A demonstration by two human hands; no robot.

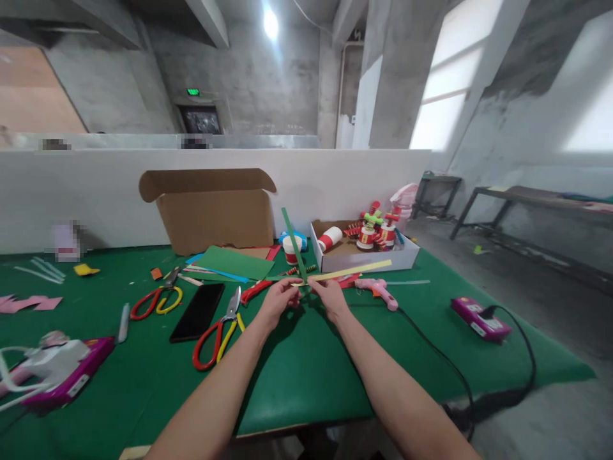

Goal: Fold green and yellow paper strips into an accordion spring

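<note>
Both hands, left (279,299) and right (329,295), are pinching the crossed paper strips mid-frame, green one (293,241) pointing up, yellow one (352,271) angling right, crossing about equally near each hand.

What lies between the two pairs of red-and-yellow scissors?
A black phone lies between them on the green tabletop, in the head view.

Green paper strip (294,239) upright, tilted; yellow paper strip (354,271) nearly flat, crossing its lower end
</note>
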